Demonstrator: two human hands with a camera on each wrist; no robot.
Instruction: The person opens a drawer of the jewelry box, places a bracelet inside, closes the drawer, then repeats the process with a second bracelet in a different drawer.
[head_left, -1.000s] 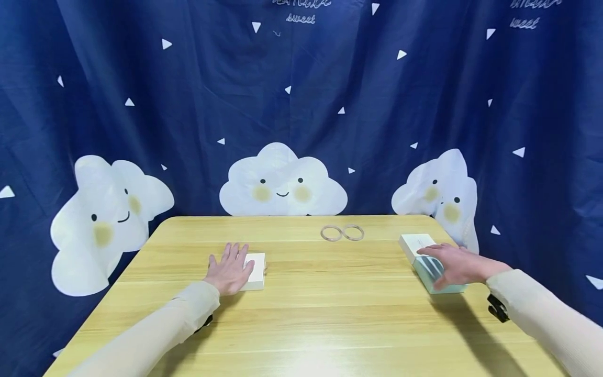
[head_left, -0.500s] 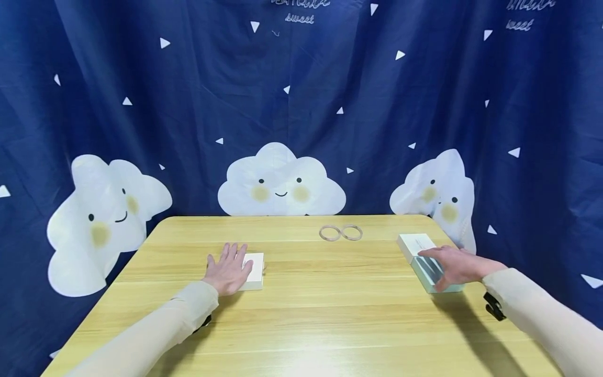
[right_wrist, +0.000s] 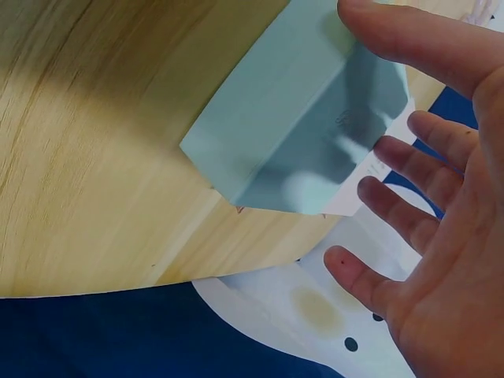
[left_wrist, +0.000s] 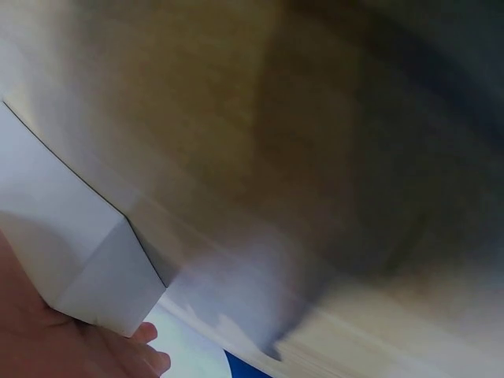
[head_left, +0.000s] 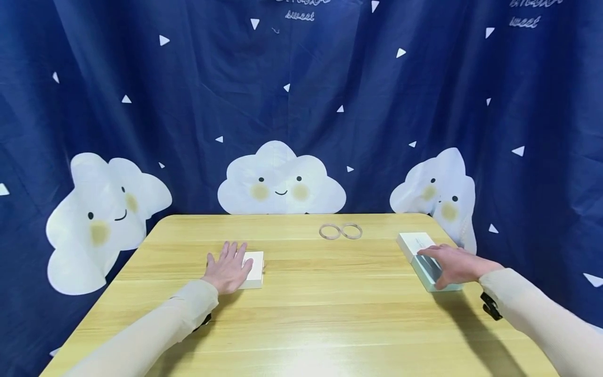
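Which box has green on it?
The right box, by the right hand: its near part is pale green, its far part white. The left box looks white instead.

- White box [left_wrist: 59, 197], partly shaded, two faces showing
- Left hand [left_wrist: 67, 346] against the box's lower edge, partly past its bottom corner
- Tabletop [left_wrist: 394, 323] right of the box, blurred, mostly dark
- White-and-blue cloth [left_wrist: 197, 353] below the box

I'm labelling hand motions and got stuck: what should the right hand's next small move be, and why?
Probably lower the right hand slightly and close it around the white-and-mint box: its fingers are spread over that box, not yet curled around it.
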